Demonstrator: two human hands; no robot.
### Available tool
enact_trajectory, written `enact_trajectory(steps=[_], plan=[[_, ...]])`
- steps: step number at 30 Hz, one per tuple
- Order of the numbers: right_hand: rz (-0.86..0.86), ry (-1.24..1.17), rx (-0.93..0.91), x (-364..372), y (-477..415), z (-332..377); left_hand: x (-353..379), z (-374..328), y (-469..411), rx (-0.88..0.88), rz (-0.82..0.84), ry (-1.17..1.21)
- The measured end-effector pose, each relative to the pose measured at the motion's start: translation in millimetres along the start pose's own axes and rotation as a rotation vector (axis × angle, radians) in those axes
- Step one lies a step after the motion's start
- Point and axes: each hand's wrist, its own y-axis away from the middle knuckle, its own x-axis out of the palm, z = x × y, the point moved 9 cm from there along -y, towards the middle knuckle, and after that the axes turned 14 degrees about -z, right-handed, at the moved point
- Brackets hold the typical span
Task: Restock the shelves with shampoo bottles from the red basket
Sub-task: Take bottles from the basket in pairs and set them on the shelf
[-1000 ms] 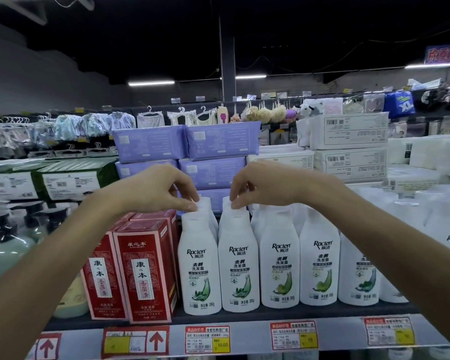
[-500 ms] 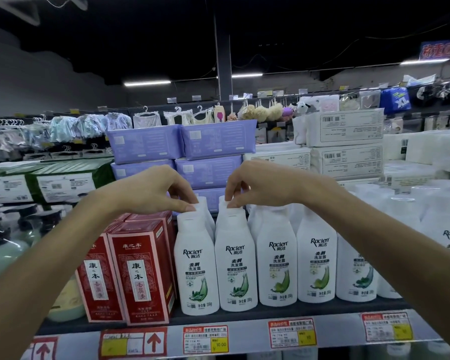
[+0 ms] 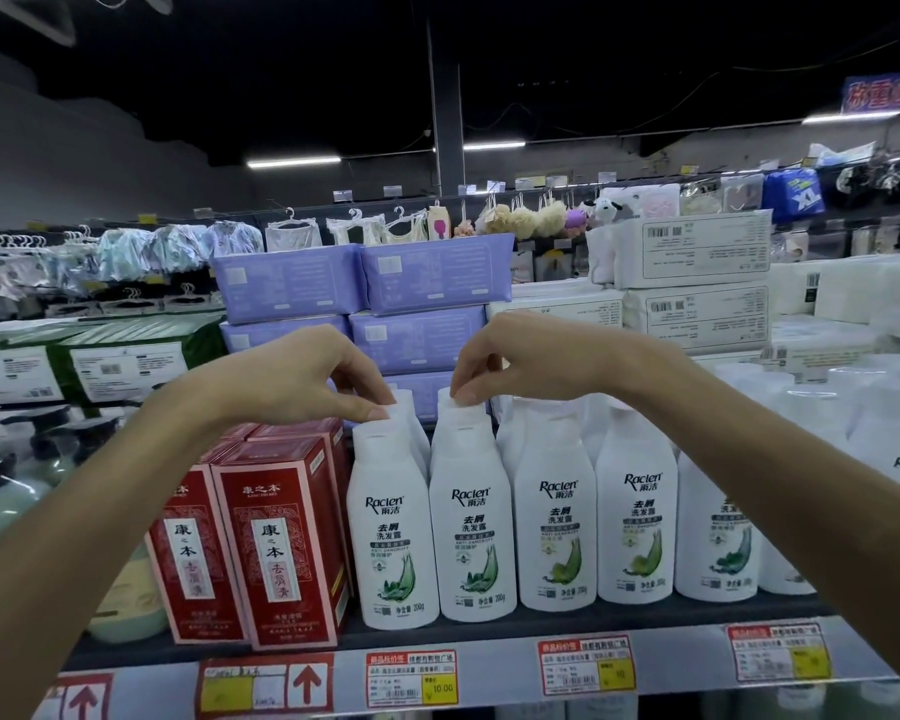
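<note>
The left hand [image 3: 302,376] is pinching the cap of the leftmost shampoo bottle [image 3: 393,532], and the right hand [image 3: 526,356] is pinching the cap of the next bottle [image 3: 471,527]. Both bottles are standing upright, touching, at the front of the shelf [image 3: 489,628], just beside red boxes [image 3: 281,543].

This is a supermarket aisle: printed price labels [image 3: 411,680] line the shelf edge [image 3: 494,672] under rows of identical Racien shampoo bottles [image 3: 554,527], with stacked purple packs [image 3: 437,275] and clothes on hangers [image 3: 178,246] behind.
</note>
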Motion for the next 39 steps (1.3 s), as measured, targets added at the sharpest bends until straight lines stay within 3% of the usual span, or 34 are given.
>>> enact_trajectory(steps=[6,13,18,24,39], plan=[[-0.123,-0.004,0.048,-13.4,-10.7,-13.0,0.4,0.4,-0.3,-0.021,0.011,0.011],[0.033,0.103,0.082,7.1,-17.1,-22.4,-17.7,18.8,-22.7,-0.033,-0.147,-0.079],[0.09,0.082,0.079,13.8,-18.9,-24.4,4.1,23.1,-30.4,-0.029,0.0,-0.052],[0.11,0.075,0.064,20.0,-22.6,-26.7,22.3,24.3,-38.0,0.017,0.063,-0.079],[0.103,0.028,-0.004,17.5,-23.7,-22.8,21.7,31.7,-42.3,0.059,0.067,-0.035]])
